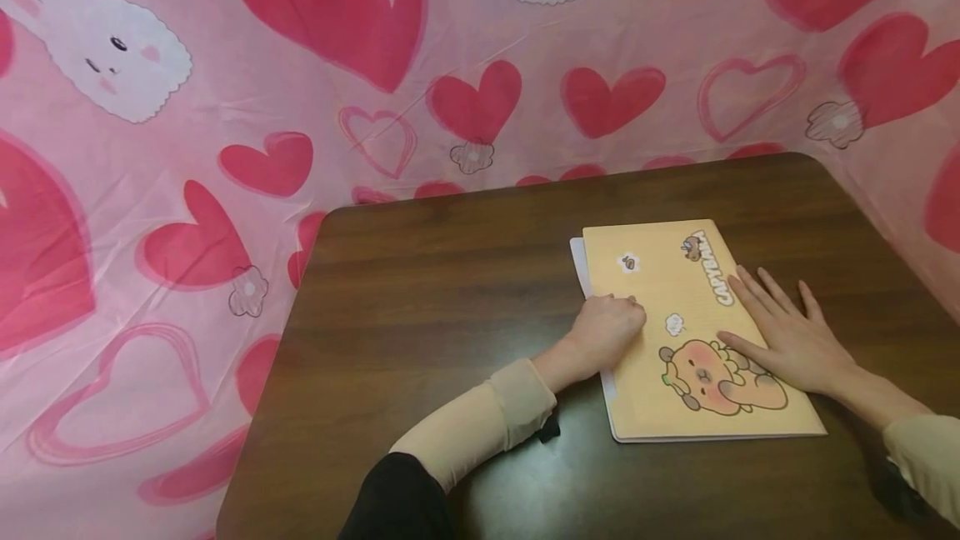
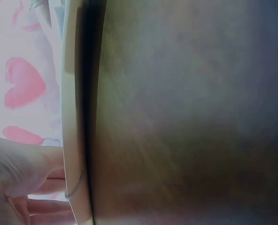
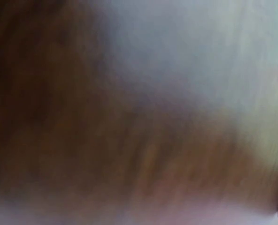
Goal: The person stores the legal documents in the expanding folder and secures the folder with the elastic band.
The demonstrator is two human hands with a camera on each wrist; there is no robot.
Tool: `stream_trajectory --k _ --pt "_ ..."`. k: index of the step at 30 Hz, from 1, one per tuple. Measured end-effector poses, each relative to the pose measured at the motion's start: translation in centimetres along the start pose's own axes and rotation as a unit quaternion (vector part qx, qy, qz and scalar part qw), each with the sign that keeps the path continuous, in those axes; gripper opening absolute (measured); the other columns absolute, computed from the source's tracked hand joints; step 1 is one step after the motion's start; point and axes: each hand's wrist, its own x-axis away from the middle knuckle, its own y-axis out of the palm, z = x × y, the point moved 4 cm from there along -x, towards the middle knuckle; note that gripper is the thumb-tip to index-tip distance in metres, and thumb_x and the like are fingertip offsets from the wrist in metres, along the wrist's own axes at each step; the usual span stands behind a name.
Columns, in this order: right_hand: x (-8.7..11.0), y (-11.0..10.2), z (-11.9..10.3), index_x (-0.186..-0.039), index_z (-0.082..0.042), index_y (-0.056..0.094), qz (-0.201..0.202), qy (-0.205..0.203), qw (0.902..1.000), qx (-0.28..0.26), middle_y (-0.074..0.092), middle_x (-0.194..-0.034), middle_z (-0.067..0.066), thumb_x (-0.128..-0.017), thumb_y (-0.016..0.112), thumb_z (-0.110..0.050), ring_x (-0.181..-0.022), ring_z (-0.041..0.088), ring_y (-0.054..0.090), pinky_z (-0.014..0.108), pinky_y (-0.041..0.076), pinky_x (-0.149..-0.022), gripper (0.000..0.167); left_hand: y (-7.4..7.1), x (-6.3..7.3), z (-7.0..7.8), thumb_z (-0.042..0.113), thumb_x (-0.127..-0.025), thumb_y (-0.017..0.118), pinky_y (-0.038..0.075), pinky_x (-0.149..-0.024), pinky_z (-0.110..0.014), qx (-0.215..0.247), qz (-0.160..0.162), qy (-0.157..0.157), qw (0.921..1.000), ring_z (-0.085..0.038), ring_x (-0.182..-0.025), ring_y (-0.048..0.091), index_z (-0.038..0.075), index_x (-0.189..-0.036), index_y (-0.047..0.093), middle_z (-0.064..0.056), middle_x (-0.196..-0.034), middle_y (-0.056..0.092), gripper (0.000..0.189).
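Note:
A yellow folder [image 1: 652, 382] printed with capybaras and the word CAPYBARA lies on the table under both hands. My left hand [image 1: 606, 330] is curled into a fist on the cover, over the left edge about midway along; its fingertips are hidden from above. In the left wrist view, bent fingers [image 2: 50, 206] meet the folder's edge [image 2: 71, 117] from the upper side, beside a thin curved line. My right hand [image 1: 798, 348] rests flat on the folder's right side, fingers spread. The right wrist view shows mostly blurred brown and pale surfaces.
A white edge [image 1: 578, 267] sticks out from under the cover on the left. The dark wooden table [image 1: 420, 307] has rounded far corners. Behind it hangs a pink cloth [image 1: 420, 15] printed with hearts and white rabbits.

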Motion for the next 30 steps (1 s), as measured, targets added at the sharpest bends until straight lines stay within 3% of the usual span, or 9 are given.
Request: stream_trajectory --k 4,15,26,30 --pt "0.0 0.0 0.1 -0.179 -0.016 0.005 0.0 0.001 1.0 0.001 0.002 -0.188 0.012 -0.105 0.066 -0.053 -0.175 0.029 -0.012 0.068 -0.024 -0.132 0.102 -0.2 -0.2 -0.1 0.015 -0.105 0.067 0.061 -0.066 -0.026 -0.001 0.004 0.0 1.0 -0.004 -0.079 0.071 0.026 -0.102 0.078 0.012 -0.098 0.079 0.016" --pt "-0.1 0.1 0.1 -0.179 -0.016 0.005 -0.002 0.004 1.0 -0.002 0.001 -0.188 0.012 -0.106 0.066 -0.053 -0.175 0.031 -0.011 0.07 -0.023 -0.132 0.102 -0.4 -0.7 -0.2 0.019 -0.106 0.067 0.058 -0.059 -0.026 0.002 0.011 -0.007 0.9999 -0.003 -0.069 0.065 0.025 -0.098 0.075 0.012 -0.088 0.077 0.014" --pt "-0.2 0.0 -0.1 -0.179 -0.017 0.005 0.0 0.003 1.0 -0.002 0.001 -0.188 0.011 -0.106 0.065 -0.053 -0.175 0.029 -0.011 0.07 -0.021 -0.133 0.101 0.0 -1.1 -0.3 0.027 -0.107 0.065 0.057 -0.06 -0.026 -0.015 0.008 -0.023 0.9996 -0.012 -0.08 0.069 0.024 -0.112 0.077 0.007 -0.104 0.075 0.012" --pt "-0.1 0.0 0.1 -0.179 -0.017 0.005 0.002 0.002 1.0 0.0 0.002 -0.188 0.011 -0.106 0.066 -0.052 -0.175 0.028 -0.011 0.07 -0.021 -0.133 0.101 0.0 -0.8 -0.6 0.03 -0.106 0.07 0.057 -0.062 -0.026 0.01 0.003 -0.02 0.9997 -0.012 -0.093 0.067 0.025 -0.112 0.078 0.009 -0.106 0.076 0.011"
